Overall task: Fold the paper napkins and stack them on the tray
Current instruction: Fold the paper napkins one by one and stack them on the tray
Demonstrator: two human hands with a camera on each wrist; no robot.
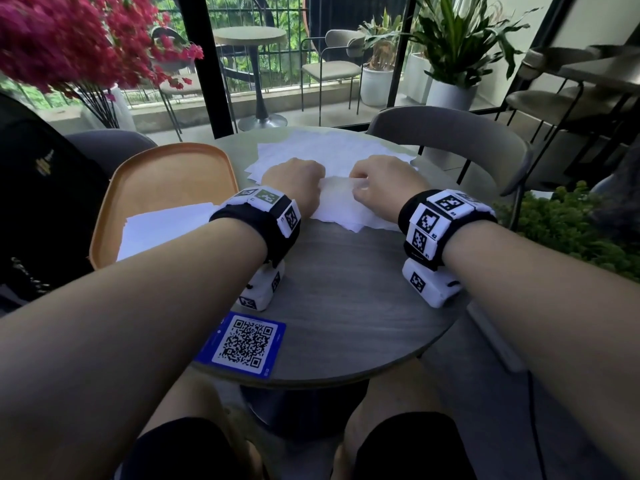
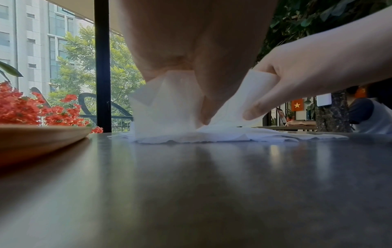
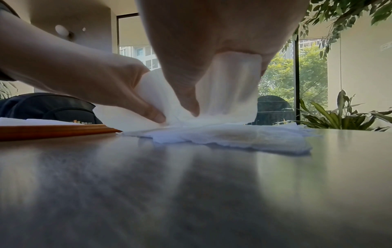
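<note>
In the head view both my hands meet at the middle of the round grey table (image 1: 346, 289). My left hand (image 1: 306, 183) and my right hand (image 1: 363, 183) each pinch the far edge of a white paper napkin (image 1: 341, 206) and lift it off the tabletop, while its near edge lies flat. From the left wrist view the raised napkin (image 2: 167, 107) stands up under my curled fingers. Behind the hands lies a loose pile of unfolded napkins (image 1: 332, 147). An orange tray (image 1: 166, 171) at the left carries folded napkins (image 1: 162, 226).
A blue QR code card (image 1: 244, 342) lies near the table's front edge. A grey chair (image 1: 450, 133) stands across the table. A black bag (image 1: 38, 202) and red flowers (image 1: 69, 39) are at the left, and a green plant (image 1: 571, 233) at the right.
</note>
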